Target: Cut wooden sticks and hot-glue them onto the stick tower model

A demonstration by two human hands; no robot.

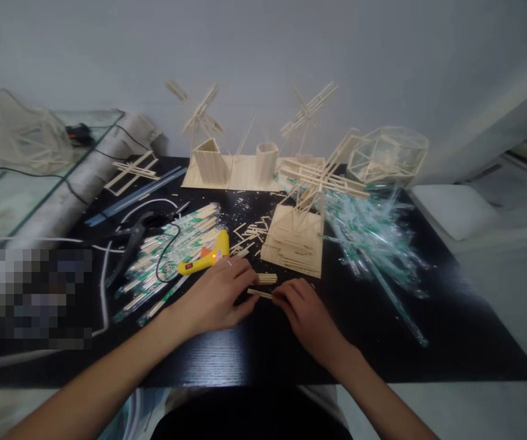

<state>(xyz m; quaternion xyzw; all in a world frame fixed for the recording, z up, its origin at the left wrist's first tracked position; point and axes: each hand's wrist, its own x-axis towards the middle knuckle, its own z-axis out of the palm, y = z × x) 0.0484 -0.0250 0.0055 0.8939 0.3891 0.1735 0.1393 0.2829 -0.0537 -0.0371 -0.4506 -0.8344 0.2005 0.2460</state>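
Observation:
Close to the table's front middle, a short wooden stick [260,294] runs between my two hands. The curled fingers and thumb of my left hand [217,296] are around its left end. With bent fingers, my right hand [306,315] pinches the right end. Just behind the stick lies a small row of short wooden sticks [267,278], touching or very near my left fingertips. A yellow glue gun [204,255] with a lit orange light rests beyond my left hand. Behind my right hand stands a wooden windmill model [320,177] on a slatted base [293,241].
Wrapped chopsticks [176,247] cover the table's left, beside black pliers-like tools [137,235]. Cut stick scraps [251,232] lie in the middle. Two more windmill models [210,162] stand at the back. Empty plastic wrappers [373,238] heap on the right, before a polyhedral stick frame [389,156].

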